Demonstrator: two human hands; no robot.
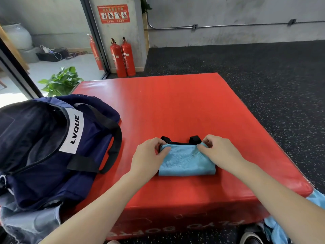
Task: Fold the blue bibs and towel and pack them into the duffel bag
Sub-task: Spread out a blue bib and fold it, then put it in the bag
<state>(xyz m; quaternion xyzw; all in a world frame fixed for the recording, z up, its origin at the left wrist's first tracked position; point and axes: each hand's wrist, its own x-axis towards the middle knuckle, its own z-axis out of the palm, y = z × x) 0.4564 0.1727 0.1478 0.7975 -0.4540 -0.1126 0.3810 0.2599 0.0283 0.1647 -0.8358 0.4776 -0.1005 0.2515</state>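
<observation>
A light blue mesh bib [186, 162] with black trim lies folded into a small rectangle on the red soft box [175, 106]. My left hand [149, 155] pinches its far left corner. At the far right corner my right hand [218, 150] pinches the fabric too. The navy duffel bag [52, 145], marked LVQUE, sits unzipped on the box's left side, its dark inside showing. More light blue fabric [314, 199] hangs off the box's near right corner.
A grey-blue cloth [29, 221] lies under the bag's near end. Two red fire extinguishers [123, 58] stand by the far wall and a potted plant [61, 81] sits beyond the box's left corner. Dark speckled flooring surrounds the box. A shoe [251, 235] shows below.
</observation>
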